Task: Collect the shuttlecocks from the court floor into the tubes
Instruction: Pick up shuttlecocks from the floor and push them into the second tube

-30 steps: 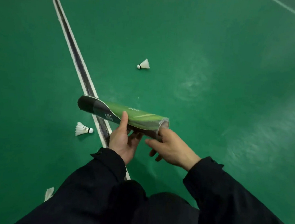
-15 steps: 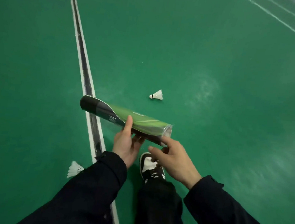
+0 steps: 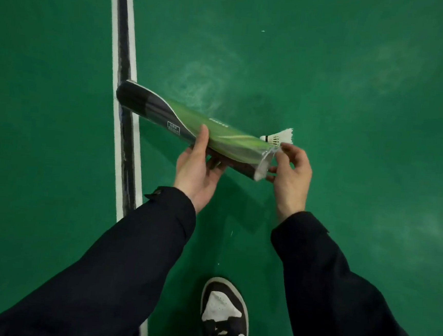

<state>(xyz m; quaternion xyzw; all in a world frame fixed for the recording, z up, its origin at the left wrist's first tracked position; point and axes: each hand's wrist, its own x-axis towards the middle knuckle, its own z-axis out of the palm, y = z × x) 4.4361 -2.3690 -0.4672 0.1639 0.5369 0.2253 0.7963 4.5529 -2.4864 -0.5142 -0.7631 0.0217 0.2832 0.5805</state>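
I hold a green and black shuttlecock tube level above the court, its black capped end to the left and its open clear-rimmed mouth to the right. My left hand grips it from below near the middle, thumb on top. My right hand sits at the open mouth, fingertips touching the rim, with nothing in it. A white feather shuttlecock lies on the green floor just beyond the mouth, cork pointing left. What is inside the tube is hidden.
A white and black court line runs from the top down under the tube's left end. My black and white shoe stands on the green floor at the bottom, between my dark sleeves.
I have stepped forward: the lone shuttlecock now lies right behind the tube's mouth instead of farther ahead. The shuttlecock at the left has dropped out of view. Both hands keep their places.
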